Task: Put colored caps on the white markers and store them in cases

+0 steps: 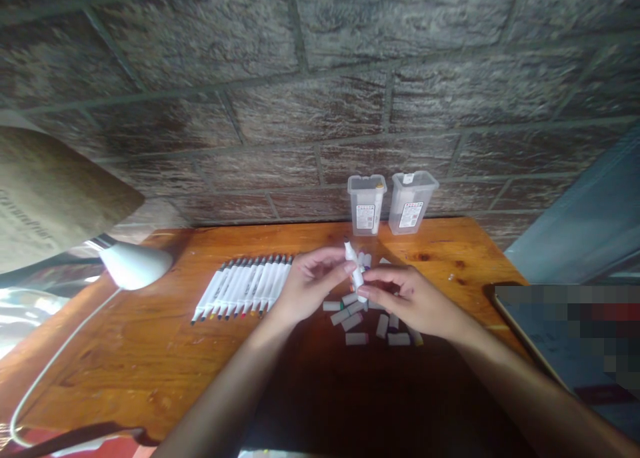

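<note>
Both my hands meet over the middle of the wooden table (pixel 150 365). My left hand (pixel 307 285) pinches the upper part of a white marker (pixel 354 265) that stands nearly upright. My right hand (pixel 410 301) grips the same marker at its lower end, fingers closed round it. Under and between the hands lie several loose white marker caps (pixel 356 339). A few more white markers (pixel 367 259) lie just behind the held one. To the left, a neat row of several capped white markers (pixel 245 286) lies side by side.
Two clear plastic boxes, one (pixel 367 203) and the other (pixel 411 201), stand at the table's back edge against a brick wall. A white desk lamp (pixel 135 265) with a cord sits at the left. A dark tablet (pixel 565 338) lies at the right.
</note>
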The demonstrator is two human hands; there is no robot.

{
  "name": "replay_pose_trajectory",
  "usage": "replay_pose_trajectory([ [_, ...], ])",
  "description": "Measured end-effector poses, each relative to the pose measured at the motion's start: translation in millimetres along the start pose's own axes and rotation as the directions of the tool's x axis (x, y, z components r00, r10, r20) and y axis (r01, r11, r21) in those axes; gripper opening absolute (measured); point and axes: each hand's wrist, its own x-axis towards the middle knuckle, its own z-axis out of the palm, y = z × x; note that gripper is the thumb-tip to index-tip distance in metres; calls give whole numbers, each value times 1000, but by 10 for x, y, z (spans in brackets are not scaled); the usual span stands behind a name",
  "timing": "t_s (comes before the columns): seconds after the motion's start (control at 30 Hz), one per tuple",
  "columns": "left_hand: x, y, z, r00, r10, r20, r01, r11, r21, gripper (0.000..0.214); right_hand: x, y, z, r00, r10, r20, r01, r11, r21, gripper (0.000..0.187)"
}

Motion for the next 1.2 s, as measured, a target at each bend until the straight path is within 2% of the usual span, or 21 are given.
replay_pose_trajectory([
  [0.13,-8,2,-10,1000,1,-13,-1,1000,-10,19,-14,-56,26,996,70,59,-74,994,75,28],
  [0.33,-13,-4,-2,999,-13,-35,12,1000,-14,22,-28,-100,46,994,61,86,-71,991,118,26],
  [0.73,-24,14,-1,1000,7,-5,-7,999,-42,20,-41,-81,36,990,48,136,-66,989,134,28],
  [1.0,-9,-1,2,999,14,-32,-14,1000,-8,19,-42,-71,20,986,92,139,-113,982,153,25],
  [1.2,-15,-10,7,1000,22,-20,-21,1000,19,17,-23,-85,28,986,138,95,-154,970,186,22],
])
